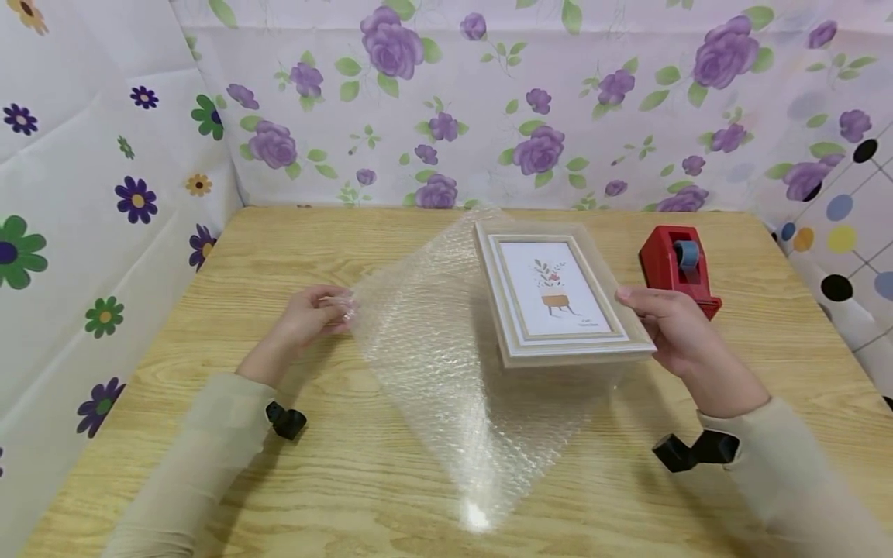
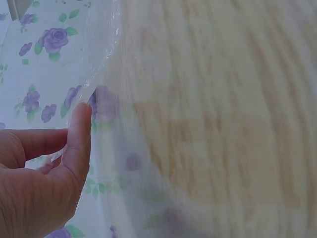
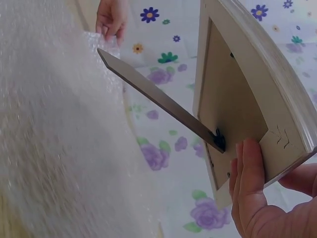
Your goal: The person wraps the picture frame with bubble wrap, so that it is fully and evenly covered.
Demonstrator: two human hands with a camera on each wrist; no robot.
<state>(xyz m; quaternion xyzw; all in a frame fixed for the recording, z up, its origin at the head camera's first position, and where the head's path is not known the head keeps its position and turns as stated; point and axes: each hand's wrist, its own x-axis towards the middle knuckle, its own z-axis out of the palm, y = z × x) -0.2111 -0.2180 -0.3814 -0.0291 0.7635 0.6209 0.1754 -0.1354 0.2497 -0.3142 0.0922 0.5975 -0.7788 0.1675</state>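
Note:
A picture frame (image 1: 561, 349) with a pale border and a potted-plant print is held up by my right hand (image 1: 673, 329), gripped at its right edge. The right wrist view shows the back of the picture frame (image 3: 237, 94), its stand leg (image 3: 153, 96) swung outward and the fingers spread against the backing. Below it lies a clear sheet of bubble wrap (image 1: 418, 333), turned cornerwise on the table. My left hand (image 1: 310, 318) pinches the wrap's left corner between thumb and fingers. In the left wrist view the left hand (image 2: 54, 173) holds the see-through film's edge.
A red tape dispenser (image 1: 673, 267) with a blue roll stands at the right, just behind my right hand. The wood-grain table (image 1: 279, 480) meets a purple-flowered cloth (image 1: 481, 108) at the back. Patterned sheets hang at both sides.

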